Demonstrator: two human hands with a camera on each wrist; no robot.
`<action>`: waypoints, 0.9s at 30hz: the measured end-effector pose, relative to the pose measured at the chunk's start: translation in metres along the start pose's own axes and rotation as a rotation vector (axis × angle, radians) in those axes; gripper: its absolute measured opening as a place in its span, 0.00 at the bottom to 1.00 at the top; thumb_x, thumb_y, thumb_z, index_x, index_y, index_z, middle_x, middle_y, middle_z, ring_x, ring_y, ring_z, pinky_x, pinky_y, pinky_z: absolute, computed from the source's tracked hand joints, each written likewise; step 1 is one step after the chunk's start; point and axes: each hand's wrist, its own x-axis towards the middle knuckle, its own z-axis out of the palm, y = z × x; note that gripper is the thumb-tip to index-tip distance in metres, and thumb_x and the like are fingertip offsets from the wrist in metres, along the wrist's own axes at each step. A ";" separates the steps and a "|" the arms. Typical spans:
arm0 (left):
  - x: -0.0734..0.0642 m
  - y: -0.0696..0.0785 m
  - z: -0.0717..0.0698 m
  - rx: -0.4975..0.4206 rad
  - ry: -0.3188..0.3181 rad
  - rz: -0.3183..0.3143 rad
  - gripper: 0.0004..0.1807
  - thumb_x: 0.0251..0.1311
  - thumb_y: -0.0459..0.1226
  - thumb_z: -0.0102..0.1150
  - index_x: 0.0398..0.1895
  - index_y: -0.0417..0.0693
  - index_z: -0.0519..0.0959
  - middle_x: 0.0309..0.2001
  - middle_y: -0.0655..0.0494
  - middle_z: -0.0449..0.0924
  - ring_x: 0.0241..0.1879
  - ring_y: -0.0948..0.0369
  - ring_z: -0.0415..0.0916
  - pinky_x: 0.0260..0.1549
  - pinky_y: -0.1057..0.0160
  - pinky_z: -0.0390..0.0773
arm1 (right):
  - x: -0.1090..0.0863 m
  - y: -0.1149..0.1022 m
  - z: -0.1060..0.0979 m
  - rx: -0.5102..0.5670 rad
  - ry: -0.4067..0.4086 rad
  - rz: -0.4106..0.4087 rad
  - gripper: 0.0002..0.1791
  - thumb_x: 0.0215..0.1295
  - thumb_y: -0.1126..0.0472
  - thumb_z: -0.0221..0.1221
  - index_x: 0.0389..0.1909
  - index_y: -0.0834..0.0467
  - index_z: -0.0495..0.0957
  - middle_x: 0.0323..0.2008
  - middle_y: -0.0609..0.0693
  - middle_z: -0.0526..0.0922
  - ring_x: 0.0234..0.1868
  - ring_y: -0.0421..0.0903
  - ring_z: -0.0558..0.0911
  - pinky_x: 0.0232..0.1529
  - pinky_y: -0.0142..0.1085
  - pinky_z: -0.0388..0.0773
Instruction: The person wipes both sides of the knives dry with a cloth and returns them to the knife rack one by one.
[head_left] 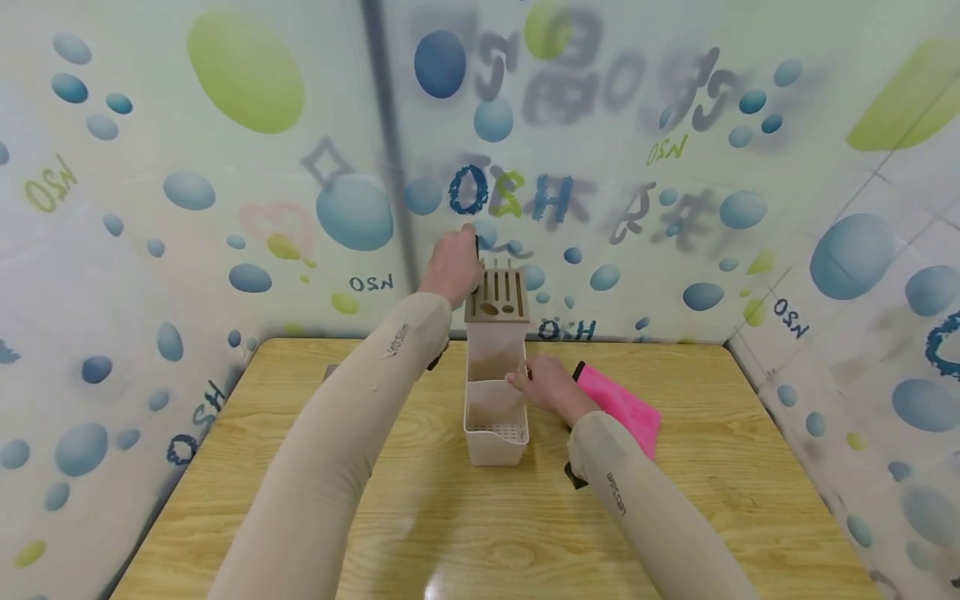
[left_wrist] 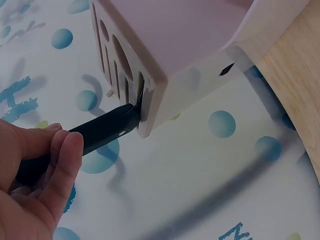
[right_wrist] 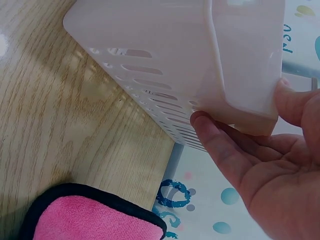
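Note:
A pale pink plastic knife holder (head_left: 495, 402) with a brown slotted top (head_left: 495, 315) stands upright on the wooden table. My left hand (head_left: 452, 265) is above its top left corner, fingers wrapped around the black handle of a knife (left_wrist: 102, 128). The blade end goes into the outermost slot, so most of the blade is hidden. Lower down on the right, my right hand (head_left: 553, 386) grips the holder's side edge. In the right wrist view its thumb (right_wrist: 290, 102) lies on one face and the fingers (right_wrist: 220, 145) on the other, below the vented wall.
A bright pink cloth (head_left: 622, 408) with black edging lies on the table (head_left: 720, 500) to the right, beside my right forearm. Behind the holder rises a patterned wall (head_left: 630, 317). The edge of a grey object (head_left: 330, 371) shows behind my left sleeve.

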 end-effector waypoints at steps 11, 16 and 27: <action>-0.001 0.000 -0.001 0.001 -0.011 -0.010 0.26 0.72 0.30 0.55 0.70 0.31 0.65 0.46 0.37 0.81 0.42 0.49 0.84 0.40 0.56 0.84 | 0.000 0.000 0.000 -0.005 0.001 -0.017 0.20 0.78 0.49 0.57 0.47 0.65 0.83 0.38 0.57 0.85 0.37 0.49 0.81 0.39 0.42 0.78; -0.004 -0.003 -0.002 -0.043 -0.036 -0.015 0.30 0.71 0.32 0.57 0.73 0.34 0.62 0.51 0.37 0.79 0.47 0.47 0.81 0.44 0.52 0.83 | 0.000 0.001 0.000 -0.010 0.001 -0.025 0.20 0.78 0.50 0.57 0.46 0.66 0.83 0.37 0.57 0.85 0.36 0.49 0.80 0.38 0.42 0.78; -0.032 -0.015 -0.014 -0.022 -0.054 0.007 0.34 0.75 0.39 0.55 0.77 0.31 0.57 0.64 0.33 0.74 0.60 0.42 0.77 0.59 0.48 0.79 | -0.001 0.001 0.001 -0.017 0.012 -0.023 0.22 0.78 0.49 0.57 0.49 0.66 0.82 0.38 0.57 0.85 0.38 0.49 0.81 0.40 0.44 0.79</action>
